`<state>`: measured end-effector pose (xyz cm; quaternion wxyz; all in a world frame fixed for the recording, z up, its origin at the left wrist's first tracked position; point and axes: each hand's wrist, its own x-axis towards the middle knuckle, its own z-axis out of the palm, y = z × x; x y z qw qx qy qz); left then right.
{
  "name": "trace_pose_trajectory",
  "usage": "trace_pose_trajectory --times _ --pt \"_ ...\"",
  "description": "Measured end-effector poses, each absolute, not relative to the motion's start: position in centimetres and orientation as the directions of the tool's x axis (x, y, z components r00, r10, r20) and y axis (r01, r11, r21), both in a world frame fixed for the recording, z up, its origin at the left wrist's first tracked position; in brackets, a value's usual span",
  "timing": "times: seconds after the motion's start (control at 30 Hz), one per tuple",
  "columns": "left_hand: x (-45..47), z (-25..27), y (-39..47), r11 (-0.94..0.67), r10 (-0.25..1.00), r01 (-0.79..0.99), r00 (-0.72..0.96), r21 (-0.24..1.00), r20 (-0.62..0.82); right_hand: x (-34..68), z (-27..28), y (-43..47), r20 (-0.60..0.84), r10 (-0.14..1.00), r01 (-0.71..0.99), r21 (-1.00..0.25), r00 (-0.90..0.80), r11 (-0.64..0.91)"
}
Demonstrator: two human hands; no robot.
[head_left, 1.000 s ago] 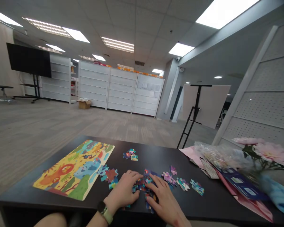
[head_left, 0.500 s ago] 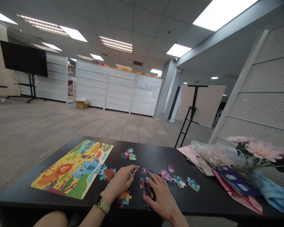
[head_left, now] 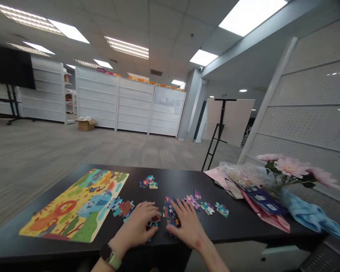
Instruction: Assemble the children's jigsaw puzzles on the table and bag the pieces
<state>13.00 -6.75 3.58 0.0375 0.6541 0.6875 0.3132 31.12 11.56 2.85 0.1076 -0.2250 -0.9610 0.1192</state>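
Note:
My left hand, with a watch on its wrist, is curled low over the table, thumb and fingers around a dark, colourful puzzle piece. The fingers partly cover that piece. Beside it, my right hand lies spread, fingertips resting on a dark joined section of puzzle pieces. Loose teal and brown pieces lie left of my left hand. To the right of my right hand are purple pieces, a green-white piece and a teal piece.
A yellow animal picture sheet covers the table's left side. A small cluster of pieces lies farther back. On the right are clear plastic wrapping, a dark blue packet, pink flowers and a blue cloth.
My left hand has come down and nearer me from a raised position with a piece pinched edge-on. My right hand stays on the joined section, fingers more spread. The view has turned right.

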Motion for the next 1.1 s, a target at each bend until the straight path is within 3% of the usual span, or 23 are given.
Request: trace_pose_trajectory --times 0.07,0.23,0.33,0.4,0.5,0.7,0.9,1.1 --pt "12.8 3.6 -6.5 -0.023 0.918 0.893 -0.159 0.449 0.363 30.5 3.4 11.2 0.135 0.428 0.376 -0.296 -0.894 0.878" --pt "11.7 3.2 -6.4 0.023 0.883 0.913 -0.210 0.408 0.419 28.6 4.3 10.7 0.286 0.393 0.250 -0.429 -0.874 0.868" --pt "10.9 2.3 -7.6 0.218 0.849 0.911 -0.354 0.349 0.393 28.2 4.1 10.9 0.361 0.360 0.159 -0.482 -0.860 0.862" --pt "10.4 1.4 -8.8 0.385 0.800 0.876 -0.473 0.289 0.368 28.2 3.6 11.3 0.449 0.421 0.164 -0.505 -0.788 0.847" --pt "9.9 0.0 -10.3 0.523 0.751 0.826 -0.563 0.210 0.344 28.1 2.5 12.2 0.508 0.567 0.325 -0.488 -0.648 0.810" --pt "10.2 -0.1 -10.0 0.400 0.865 0.884 -0.451 0.242 0.220 27.9 2.1 12.6 0.439 0.645 0.490 -0.423 -0.625 0.762" --pt "12.1 1.0 -6.5 0.279 0.921 0.918 -0.338 0.281 0.192 28.1 2.8 11.4 0.324 0.514 0.397 -0.363 -0.794 0.843" --pt "12.7 1.9 -4.8 0.300 0.924 0.907 -0.353 0.297 0.145 28.3 3.1 11.4 0.327 0.506 0.370 -0.395 -0.798 0.841"
